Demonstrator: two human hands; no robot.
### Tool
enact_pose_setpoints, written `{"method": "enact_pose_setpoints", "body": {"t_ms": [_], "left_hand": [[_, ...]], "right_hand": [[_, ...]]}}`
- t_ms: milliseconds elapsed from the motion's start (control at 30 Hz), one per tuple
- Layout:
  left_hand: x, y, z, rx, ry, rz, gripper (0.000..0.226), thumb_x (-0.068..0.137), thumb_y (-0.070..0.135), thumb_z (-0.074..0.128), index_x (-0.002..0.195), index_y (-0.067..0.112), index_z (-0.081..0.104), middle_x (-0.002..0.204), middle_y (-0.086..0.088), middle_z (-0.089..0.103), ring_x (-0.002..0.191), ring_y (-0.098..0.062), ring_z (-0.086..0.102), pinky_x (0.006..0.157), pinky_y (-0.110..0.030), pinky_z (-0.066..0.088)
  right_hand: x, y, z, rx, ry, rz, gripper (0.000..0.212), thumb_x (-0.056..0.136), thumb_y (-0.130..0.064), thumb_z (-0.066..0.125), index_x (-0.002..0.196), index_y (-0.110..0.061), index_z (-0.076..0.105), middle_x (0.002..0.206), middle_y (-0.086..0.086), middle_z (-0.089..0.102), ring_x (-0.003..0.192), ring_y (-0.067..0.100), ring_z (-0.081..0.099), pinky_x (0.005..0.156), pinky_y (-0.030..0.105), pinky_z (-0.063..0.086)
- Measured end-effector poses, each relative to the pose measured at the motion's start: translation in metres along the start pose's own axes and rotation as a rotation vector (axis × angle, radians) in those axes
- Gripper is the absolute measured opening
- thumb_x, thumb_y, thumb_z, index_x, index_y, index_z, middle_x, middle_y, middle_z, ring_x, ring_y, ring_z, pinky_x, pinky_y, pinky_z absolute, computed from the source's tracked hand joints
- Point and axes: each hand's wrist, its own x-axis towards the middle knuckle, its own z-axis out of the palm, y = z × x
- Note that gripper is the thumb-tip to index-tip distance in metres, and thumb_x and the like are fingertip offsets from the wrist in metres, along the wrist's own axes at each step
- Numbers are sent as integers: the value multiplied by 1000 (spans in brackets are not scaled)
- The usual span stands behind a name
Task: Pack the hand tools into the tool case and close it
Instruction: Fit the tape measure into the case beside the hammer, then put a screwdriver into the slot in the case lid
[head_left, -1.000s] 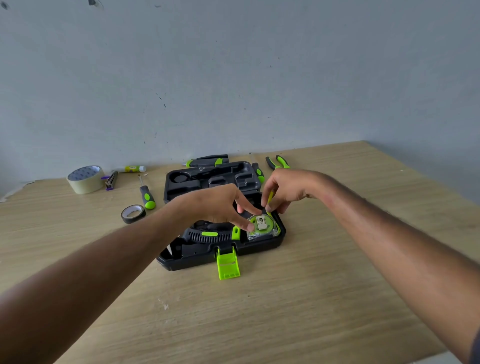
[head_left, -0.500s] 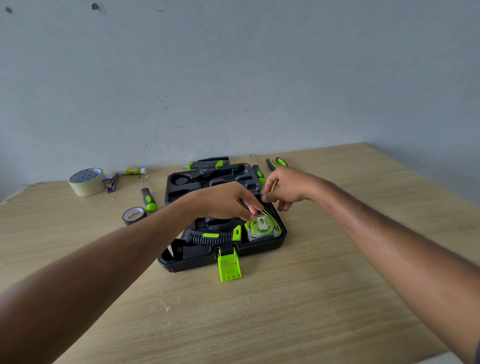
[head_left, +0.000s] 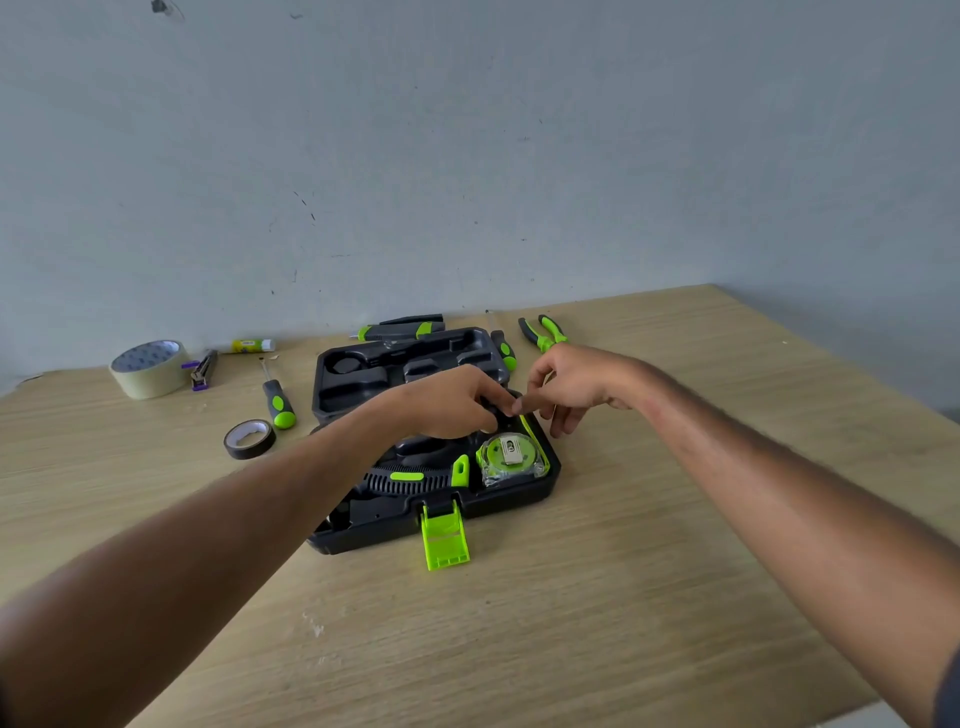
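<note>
The black tool case (head_left: 519, 501) lies open on the wooden table, its green latch (head_left: 444, 540) hanging toward me. A green tape measure (head_left: 511, 454) sits in the near-right compartment, and its green strap (head_left: 536, 441) runs along the case's right edge. My left hand (head_left: 447, 405) hovers over the middle of the case with its fingers curled, and what they touch is hidden. My right hand (head_left: 582, 384) meets it fingertip to fingertip, pinching the strap's far end. Green-handled pliers (head_left: 543, 335), a utility knife (head_left: 400, 330) and two screwdrivers (head_left: 278, 402) (head_left: 506, 351) lie outside the case.
The case's far half (head_left: 363, 384) shows moulded recesses. At the left are a masking tape roll (head_left: 150, 366), a stapler (head_left: 203, 370), a glue stick (head_left: 252, 345) and a black tape roll (head_left: 249, 439). A grey wall stands behind the table.
My left hand lifted off the tape measure and moved back toward the case's middle. My right hand moved with the strap, which now lies along the case's right edge.
</note>
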Motion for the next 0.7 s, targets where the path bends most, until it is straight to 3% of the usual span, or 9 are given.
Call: {"method": "enact_pose_setpoints", "body": {"t_ms": [100, 133, 200, 300, 400, 533, 700], "left_hand": [[0, -5, -5, 1, 41, -3, 35, 94, 8, 61, 123, 24, 71, 55, 29, 59, 53, 3, 50, 60, -12, 37], [-1, -6, -6, -11, 54, 2, 34, 95, 7, 60, 123, 23, 71, 61, 32, 60, 55, 11, 54, 61, -7, 37], [0, -10, -8, -60, 103, 23, 31, 95, 9, 63, 121, 21, 72, 82, 28, 67, 66, 17, 59, 72, -9, 41], [4, -24, -7, -81, 247, 50, 25, 94, 21, 66, 117, 24, 74, 92, 12, 73, 81, 2, 67, 84, -27, 53], [9, -41, -4, 124, 396, 65, 31, 94, 37, 64, 122, 26, 69, 112, 5, 68, 107, -17, 60, 101, -42, 48], [12, -56, 3, 235, 380, 13, 46, 96, 54, 54, 136, 31, 59, 136, 0, 56, 129, -27, 45, 110, -45, 34], [15, -66, 13, 311, 398, 8, 50, 99, 61, 40, 135, 32, 59, 138, 3, 55, 131, -26, 44, 110, -45, 31]], "right_hand": [[10, 7, -1, 35, 92, -31, 13, 92, -22, 75, 88, -10, 72, 85, 11, 72, 63, 21, 74, 54, 28, 56], [15, 9, -1, 33, 159, -50, 13, 93, -23, 74, 88, -11, 73, 83, 9, 73, 61, 18, 72, 54, 28, 55], [27, 14, -1, -3, 338, -98, 16, 91, -27, 76, 83, -13, 75, 76, 2, 72, 57, 12, 67, 54, 26, 50], [44, 19, 0, -57, 564, -149, 14, 86, -27, 80, 79, -16, 76, 69, -11, 62, 69, 8, 62, 62, 23, 41], [60, 21, 4, -73, 600, -170, 9, 86, -24, 78, 86, -15, 77, 74, -11, 65, 82, 16, 69, 62, 21, 45], [80, 20, 17, -65, 547, -167, 25, 88, -28, 78, 108, -14, 76, 106, 6, 74, 91, 19, 70, 82, 35, 58], [89, 16, 20, -71, 517, -179, 35, 91, -21, 72, 125, -19, 70, 119, 7, 71, 91, 17, 67, 79, 30, 53]]}}
